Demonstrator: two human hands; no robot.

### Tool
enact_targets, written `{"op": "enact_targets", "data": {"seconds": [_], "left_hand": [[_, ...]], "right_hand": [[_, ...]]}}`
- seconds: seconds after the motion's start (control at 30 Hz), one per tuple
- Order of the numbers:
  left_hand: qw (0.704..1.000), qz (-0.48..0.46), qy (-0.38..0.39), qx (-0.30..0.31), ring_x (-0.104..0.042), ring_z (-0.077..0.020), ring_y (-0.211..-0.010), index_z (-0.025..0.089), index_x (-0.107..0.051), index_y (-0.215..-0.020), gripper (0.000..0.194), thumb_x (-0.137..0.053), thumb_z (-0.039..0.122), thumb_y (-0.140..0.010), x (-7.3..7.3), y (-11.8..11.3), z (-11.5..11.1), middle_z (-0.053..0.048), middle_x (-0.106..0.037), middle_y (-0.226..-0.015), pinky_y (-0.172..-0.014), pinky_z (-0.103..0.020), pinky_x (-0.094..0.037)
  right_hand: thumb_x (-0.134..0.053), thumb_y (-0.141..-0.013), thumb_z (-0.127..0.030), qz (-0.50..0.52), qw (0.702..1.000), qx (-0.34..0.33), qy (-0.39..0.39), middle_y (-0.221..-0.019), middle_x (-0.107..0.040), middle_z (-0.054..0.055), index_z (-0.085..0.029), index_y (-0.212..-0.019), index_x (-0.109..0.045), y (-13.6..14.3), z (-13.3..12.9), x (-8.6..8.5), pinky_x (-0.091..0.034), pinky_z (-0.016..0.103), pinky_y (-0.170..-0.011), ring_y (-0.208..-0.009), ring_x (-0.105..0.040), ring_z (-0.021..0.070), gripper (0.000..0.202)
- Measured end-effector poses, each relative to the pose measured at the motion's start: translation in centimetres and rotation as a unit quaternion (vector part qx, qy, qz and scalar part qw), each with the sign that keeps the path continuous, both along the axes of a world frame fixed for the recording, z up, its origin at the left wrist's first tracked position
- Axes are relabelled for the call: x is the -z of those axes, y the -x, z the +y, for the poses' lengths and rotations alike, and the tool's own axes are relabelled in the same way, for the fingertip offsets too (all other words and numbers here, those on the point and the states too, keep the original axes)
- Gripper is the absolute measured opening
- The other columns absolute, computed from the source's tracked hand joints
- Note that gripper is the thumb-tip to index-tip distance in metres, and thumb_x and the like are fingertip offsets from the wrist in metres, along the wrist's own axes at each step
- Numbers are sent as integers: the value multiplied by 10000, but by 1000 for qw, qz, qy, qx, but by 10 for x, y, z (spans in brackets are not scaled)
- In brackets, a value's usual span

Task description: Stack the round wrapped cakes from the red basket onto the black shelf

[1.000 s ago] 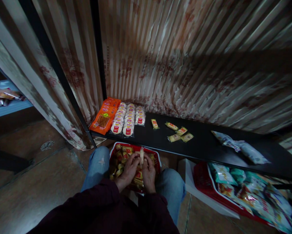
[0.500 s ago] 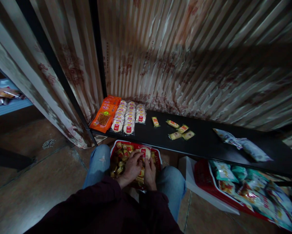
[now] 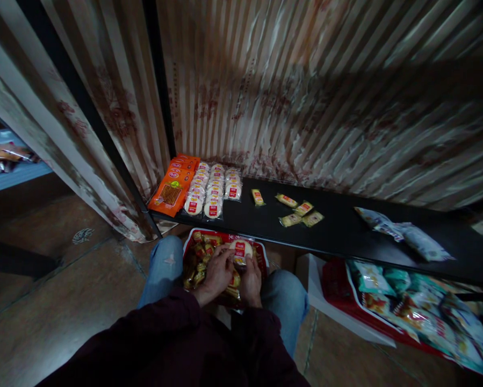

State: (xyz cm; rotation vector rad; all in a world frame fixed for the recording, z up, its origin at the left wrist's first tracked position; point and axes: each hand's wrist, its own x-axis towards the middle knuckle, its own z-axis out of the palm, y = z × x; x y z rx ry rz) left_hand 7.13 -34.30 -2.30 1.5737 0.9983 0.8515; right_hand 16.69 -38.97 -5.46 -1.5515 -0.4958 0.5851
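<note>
Both hands sit low in the middle of the view, over a red tray (image 3: 261, 257) of wrapped snacks that rests on the person's lap. The left hand (image 3: 217, 274) and the right hand (image 3: 251, 278) are curled around 1 round white snack pack (image 3: 241, 249) with a red label, pinching it from both sides above the far end of the tray. Beyond the knees runs a black shelf (image 3: 346, 236). At its left end lie orange packets (image 3: 172, 192) and, just beside them, rows of round packs (image 3: 213, 188). A few small yellow packets (image 3: 297, 212) lie scattered near the middle, and 2 pale bags (image 3: 402, 234) further right. A red box (image 3: 406, 317) of mixed bags stands on the floor at the right
</note>
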Motion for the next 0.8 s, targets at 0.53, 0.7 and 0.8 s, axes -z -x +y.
{"op": "enact_targets", "data": {"seconds": [0.53,0.7,0.8], "left_hand": [[999,9,45,-11,-582,-212,-1064,223,-644,-1023,395,-567,7,-701,9,0,8,-54,-649,-1077,-1021,-366,-411],[993,121,-4,10,-593,-207,-1053,174,-567,-1150,407,-527,61,-761,11,3,9,-86,-632,-1112,-993,-385,-441],[986,160,-35,-8,-571,-210,-1096,172,-600,-1090,321,-524,104,-785,6,7,12,-98,-597,-1145,-1007,-363,-433]], "right_hand": [[-691,-666,-551,127,991,43,-19,-934,-711,37,-193,-1013,-649,-6,5,0,-526,291,-714,-795,-659,182,499],[-755,-602,-549,151,988,39,0,-905,-724,30,-185,-975,-691,-17,7,9,-522,279,-703,-770,-655,175,525],[-758,-596,-556,136,990,15,17,-927,-735,50,-177,-979,-709,-26,7,13,-530,294,-706,-778,-662,190,541]]}}
